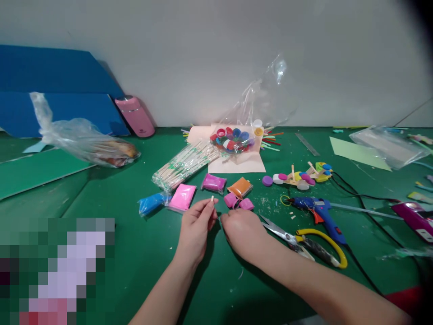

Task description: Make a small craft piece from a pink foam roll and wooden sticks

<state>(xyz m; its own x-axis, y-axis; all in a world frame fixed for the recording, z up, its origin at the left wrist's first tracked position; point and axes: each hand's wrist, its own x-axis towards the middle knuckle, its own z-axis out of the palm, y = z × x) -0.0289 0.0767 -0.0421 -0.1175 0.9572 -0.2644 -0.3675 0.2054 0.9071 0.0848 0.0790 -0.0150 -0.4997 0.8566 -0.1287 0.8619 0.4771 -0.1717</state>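
My left hand (199,221) is closed in a pinch, and a short pale stick piece (212,198) pokes up between its thumb and finger. My right hand (245,232) is closed just to its right, knuckles up; whatever it may grip is hidden. Directly beyond the right hand sit pink clay pieces (246,204) with a dark part between them. Packets of clay lie around the hands: blue (151,204), bright pink (182,197), purple (214,183) and orange (240,187). Beside my right forearm, scissors (282,234) with a yellow handle lie with their blades apart.
A blue glue gun (316,207) with a cord rests at right, near a decorated stick-and-clay model (299,177). Behind are bagged wooden sticks (184,164), bagged bottle caps (233,140) and a pink flask (135,115). A steel ruler (307,144) and green paper (358,153) lie back right.
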